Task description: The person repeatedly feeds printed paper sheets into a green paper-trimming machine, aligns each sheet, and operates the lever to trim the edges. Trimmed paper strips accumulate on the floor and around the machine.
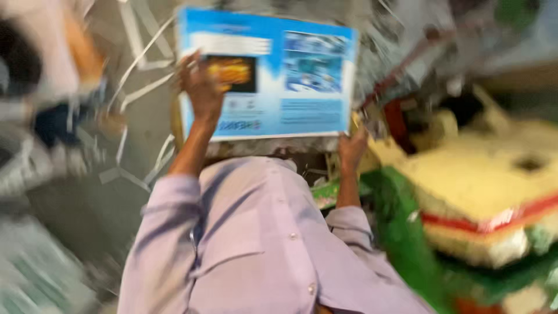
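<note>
Left hand (200, 87) gripped the left edge of a blue printed sheet (290, 81) | right hand (351, 148) pinched its near right corner | sheet held flat above the floor (139, 116), strewn with white strips (142, 55) | even support at both edges would keep it unbent.

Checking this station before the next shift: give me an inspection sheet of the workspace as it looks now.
Surface: grey floor, blurred.
Job's things: blue printed sheet, held flat in front of the person.
Clutter: white strips scattered on floor; yellow stack with red band at right, on green material.
Grippers: left hand grips the sheet's left side; right hand holds its lower right corner.
Cables: nothing seen.
Surroundings: lilac shirt; the rest too blurred to tell.
</note>
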